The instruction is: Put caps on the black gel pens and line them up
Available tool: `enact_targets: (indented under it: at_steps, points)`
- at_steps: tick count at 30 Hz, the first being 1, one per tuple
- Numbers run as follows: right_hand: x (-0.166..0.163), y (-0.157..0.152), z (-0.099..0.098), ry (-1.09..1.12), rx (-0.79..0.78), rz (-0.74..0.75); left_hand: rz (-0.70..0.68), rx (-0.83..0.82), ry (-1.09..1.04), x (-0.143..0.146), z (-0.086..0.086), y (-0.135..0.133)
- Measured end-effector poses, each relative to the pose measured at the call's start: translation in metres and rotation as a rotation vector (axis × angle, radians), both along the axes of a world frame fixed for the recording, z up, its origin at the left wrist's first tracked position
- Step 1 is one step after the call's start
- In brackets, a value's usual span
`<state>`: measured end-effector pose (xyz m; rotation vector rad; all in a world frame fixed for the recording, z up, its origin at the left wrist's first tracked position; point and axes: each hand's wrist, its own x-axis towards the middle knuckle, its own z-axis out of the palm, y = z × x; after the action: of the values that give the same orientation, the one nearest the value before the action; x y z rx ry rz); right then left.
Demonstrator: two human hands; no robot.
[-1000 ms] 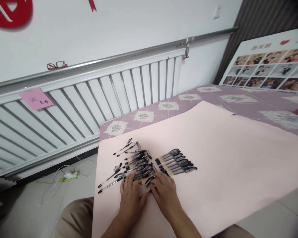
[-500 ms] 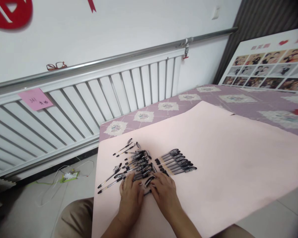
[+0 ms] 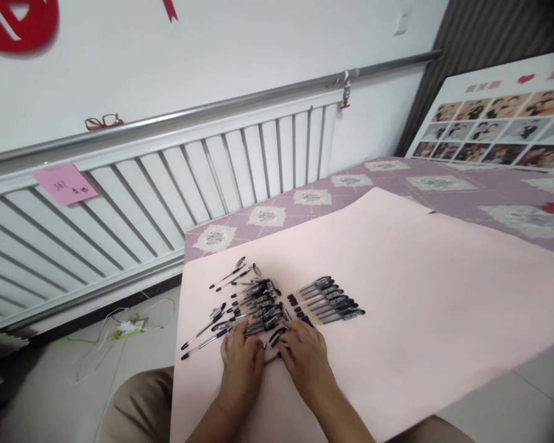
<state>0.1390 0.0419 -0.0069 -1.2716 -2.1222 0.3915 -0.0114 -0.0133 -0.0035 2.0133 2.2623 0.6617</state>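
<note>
A pile of black pens (image 3: 258, 301) lies on the pink sheet (image 3: 397, 277), many with their caps apart from the barrels. My left hand (image 3: 240, 360) is at the near edge of this pile, fingers curled. Close beside it, my right hand (image 3: 305, 351) has its fingers bent and pressed together. One pen (image 3: 272, 359) spans the gap between the two hands, its dark end at my right thumb and its other end at my left. A black cap (image 3: 277, 335) shows by my right fingertips. Several capped pens (image 3: 327, 301) lie side by side in a row to the right.
A purple patterned cloth (image 3: 314, 197) covers the table under the sheet. Behind it runs a white radiator (image 3: 221, 166) with a pink note (image 3: 65, 183). Glasses (image 3: 104, 122) rest on the pipe. A power strip (image 3: 129, 328) lies on the floor at left.
Both hands stay nearly in place. Slightly more of the pen between them shows now, as my left hand has shifted a little to the left.
</note>
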Motion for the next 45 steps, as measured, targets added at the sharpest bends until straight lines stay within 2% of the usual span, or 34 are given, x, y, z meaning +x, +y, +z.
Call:
enact_targets:
  at_steps: [16,28,37,41,45]
  points:
    - [0.001,0.000,-0.002,-0.012,-0.009,0.005,-0.039,0.002,0.057,0.000,0.003,-0.002]
    - [0.001,0.000,0.000,0.020,-0.008,0.014,-0.054,-0.027,0.007,0.001,0.006,-0.002]
    - [0.000,-0.002,0.002,0.001,0.061,0.037,-0.061,0.003,-0.002,0.000,0.004,-0.003]
    - [-0.005,-0.004,0.003,-0.034,0.031,0.015,-0.060,-0.001,-0.017,-0.002,0.002,-0.004]
    - [-0.013,-0.005,-0.003,-0.094,0.012,0.003,-0.080,0.008,-0.005,-0.003,-0.002,-0.004]
